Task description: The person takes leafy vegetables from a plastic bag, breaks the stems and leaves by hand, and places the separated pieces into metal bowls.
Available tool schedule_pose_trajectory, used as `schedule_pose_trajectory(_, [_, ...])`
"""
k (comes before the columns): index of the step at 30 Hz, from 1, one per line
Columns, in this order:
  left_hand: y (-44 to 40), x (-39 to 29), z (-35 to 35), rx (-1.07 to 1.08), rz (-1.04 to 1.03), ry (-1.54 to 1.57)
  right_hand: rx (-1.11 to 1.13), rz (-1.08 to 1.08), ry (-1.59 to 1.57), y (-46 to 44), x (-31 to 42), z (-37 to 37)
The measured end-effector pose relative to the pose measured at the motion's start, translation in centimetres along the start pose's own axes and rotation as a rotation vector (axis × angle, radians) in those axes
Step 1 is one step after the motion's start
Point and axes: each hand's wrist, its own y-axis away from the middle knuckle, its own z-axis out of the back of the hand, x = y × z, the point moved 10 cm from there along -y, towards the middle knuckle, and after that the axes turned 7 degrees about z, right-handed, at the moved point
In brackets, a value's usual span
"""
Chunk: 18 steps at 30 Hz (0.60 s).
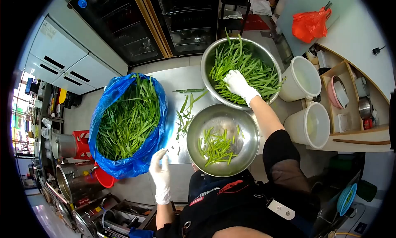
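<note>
My right hand (239,84), in a white glove, reaches into a large steel basin (205,75) heaped with long-leaved greens (258,66). Its fingers curl down over the greens, and the fingertips are partly hidden. My gloved left hand (160,172) is raised beside a blue plastic bag (128,167), fingers pointing up and slightly apart, with nothing visible in them. The bag stands wide open and is full of the same greens (130,118). Nearest me, a second steel bowl (247,155) holds short cut stem pieces (216,149).
Loose leaves and stems (185,112) lie on the steel table (165,79) between bag and bowls. Two white buckets (299,79) stand at the right, next to wooden shelving (350,134). A red bag (310,25) sits behind them. Steel pots (66,182) are at the left.
</note>
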Motion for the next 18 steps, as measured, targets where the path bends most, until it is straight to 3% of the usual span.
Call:
schedule_pose_trajectory(2, [-0.1,0.8,2.7,-0.09,0.033,0.068,0.057,-0.072,-0.147,-0.1,-0.9,0.3])
schedule_pose_trajectory(4, [-0.3,1.7,5.7,-0.213,0.09,0.104,0.011,0.0,-0.176,0.1,-0.7,1.7])
schedule_pose_trajectory(6, [-1.1,1.4,9.3,-0.333,0.008,-0.021,0.025,0.017,-0.224,0.4,-0.1,4.2])
schedule_pose_trajectory(10, [-2.6,4.2,16.3,-0.604,0.075,0.05,-0.256,0.004,-0.243,1.7,0.5,10.0])
schedule_pose_trajectory(12, [-3.8,5.4,18.2,-0.609,0.047,-0.076,-0.369,-0.008,-0.219,2.7,1.2,12.3])
schedule_pose_trajectory(15, [-6.7,6.5,16.9,-0.36,0.141,-0.184,-0.461,0.024,-0.268,3.8,3.1,14.3])
schedule_pose_trajectory(18, [-9.1,5.6,15.3,-0.318,-0.093,-0.339,-0.538,0.072,-0.304,4.0,6.6,16.5])
